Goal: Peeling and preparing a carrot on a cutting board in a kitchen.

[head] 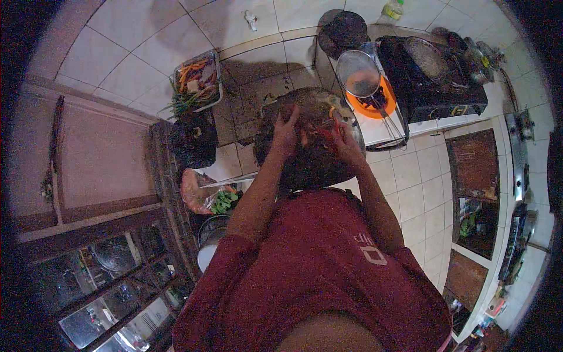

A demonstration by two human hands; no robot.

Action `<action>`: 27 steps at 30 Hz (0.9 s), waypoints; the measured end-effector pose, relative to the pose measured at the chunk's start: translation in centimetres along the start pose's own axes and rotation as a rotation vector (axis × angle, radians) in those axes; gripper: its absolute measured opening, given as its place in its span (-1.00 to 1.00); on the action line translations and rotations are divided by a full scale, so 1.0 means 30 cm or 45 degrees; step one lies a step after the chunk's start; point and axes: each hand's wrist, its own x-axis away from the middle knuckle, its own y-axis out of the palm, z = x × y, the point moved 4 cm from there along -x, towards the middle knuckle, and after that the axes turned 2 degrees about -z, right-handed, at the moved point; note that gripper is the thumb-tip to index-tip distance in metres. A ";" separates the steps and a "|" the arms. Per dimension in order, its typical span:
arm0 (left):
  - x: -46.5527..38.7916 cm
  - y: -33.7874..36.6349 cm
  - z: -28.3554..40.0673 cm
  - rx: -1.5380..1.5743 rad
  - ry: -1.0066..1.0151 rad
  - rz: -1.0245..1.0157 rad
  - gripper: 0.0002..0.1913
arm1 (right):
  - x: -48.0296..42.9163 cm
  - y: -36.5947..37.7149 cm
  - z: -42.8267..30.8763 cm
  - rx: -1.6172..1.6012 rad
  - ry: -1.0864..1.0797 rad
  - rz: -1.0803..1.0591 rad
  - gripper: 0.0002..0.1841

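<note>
In the middle of the head view, both forearms reach over a large, dark round surface [314, 165] whose kind is hard to tell. My left hand [286, 130] is over its left part, fingers bent; whether they hold anything is unclear in the grain. At the right part, my right hand [344, 140] is closed around something red [335, 128], too blurred to name. Small orange and reddish pieces [304, 137] lie between the hands. To the upper left, a clear tray [220, 81] holds orange strips, green stalks and a pale block.
An orange container [377, 112] with a mesh strainer [358, 72] across it stands right of the hands, beside a black gas stove [440, 103] bearing a pan [425, 59]. At left are a dark bag [191, 141] and a plastic bag [195, 193] beside green leaves [224, 201].
</note>
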 end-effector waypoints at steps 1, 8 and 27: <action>0.022 0.015 -0.003 0.852 -0.389 -0.028 -0.37 | 0.017 0.005 -0.091 0.133 -0.028 0.023 -0.43; 0.040 0.069 0.141 0.550 -0.177 -0.275 -0.42 | 0.011 0.007 -0.228 0.190 -0.150 0.024 -0.50; 0.030 0.095 0.152 0.255 0.010 -0.308 -0.62 | 0.010 -0.029 -0.107 0.351 -0.311 -0.053 -0.50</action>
